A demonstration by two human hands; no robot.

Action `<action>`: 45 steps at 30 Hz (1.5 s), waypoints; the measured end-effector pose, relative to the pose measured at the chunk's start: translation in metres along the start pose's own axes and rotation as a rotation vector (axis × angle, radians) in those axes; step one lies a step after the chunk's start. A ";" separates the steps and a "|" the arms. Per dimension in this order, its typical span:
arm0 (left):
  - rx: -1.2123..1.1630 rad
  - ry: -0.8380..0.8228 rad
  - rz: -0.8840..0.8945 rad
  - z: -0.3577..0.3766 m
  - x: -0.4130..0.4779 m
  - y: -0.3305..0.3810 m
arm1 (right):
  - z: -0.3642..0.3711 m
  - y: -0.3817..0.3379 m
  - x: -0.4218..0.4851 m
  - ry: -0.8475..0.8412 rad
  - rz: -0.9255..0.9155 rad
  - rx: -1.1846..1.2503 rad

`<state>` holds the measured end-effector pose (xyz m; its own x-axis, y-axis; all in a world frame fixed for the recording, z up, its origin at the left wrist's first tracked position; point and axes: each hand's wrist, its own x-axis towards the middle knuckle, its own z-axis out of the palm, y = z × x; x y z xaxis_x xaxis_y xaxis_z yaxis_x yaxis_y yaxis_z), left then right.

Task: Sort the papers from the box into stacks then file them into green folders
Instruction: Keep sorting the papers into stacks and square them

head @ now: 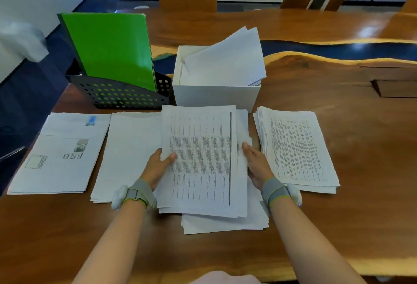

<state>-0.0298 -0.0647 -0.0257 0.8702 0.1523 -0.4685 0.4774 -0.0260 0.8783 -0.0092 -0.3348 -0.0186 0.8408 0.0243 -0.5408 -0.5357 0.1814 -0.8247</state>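
a: white printed sheets, a loose bundle (200, 161), pinched at its sides by the left hand (158, 166) and right hand (257, 164) above the glossy wooden table (338, 227).

b: the rest?

a: crumpled papers (225, 60) in the square white box (214, 96); smooth green folders (110, 49) upright in a perforated black rack (117, 96).

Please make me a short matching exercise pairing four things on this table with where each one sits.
Things:
1. green folders
2. loose sheets
3. bundle of printed pages
4. stack with pictures

Places:
A. held between the left hand and right hand
B. far left on the table
C. standing in the black perforated rack
D. sticking out of the white box

Pairs: 1-C, 2-D, 3-A, 4-B
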 end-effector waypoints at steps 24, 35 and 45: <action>0.423 -0.230 0.084 0.121 -0.003 0.010 | -0.094 -0.023 0.011 0.527 -0.189 -0.321; 0.546 -0.271 0.130 0.243 0.039 0.034 | -0.165 -0.032 0.009 0.703 -0.232 -0.770; 0.598 -0.208 0.075 0.280 0.045 0.035 | -0.163 -0.006 0.010 0.542 -0.159 -0.806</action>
<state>0.0600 -0.3357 -0.0426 0.8806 -0.0647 -0.4694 0.3474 -0.5855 0.7324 -0.0097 -0.4960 -0.0459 0.8660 -0.4331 -0.2502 -0.4814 -0.5861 -0.6517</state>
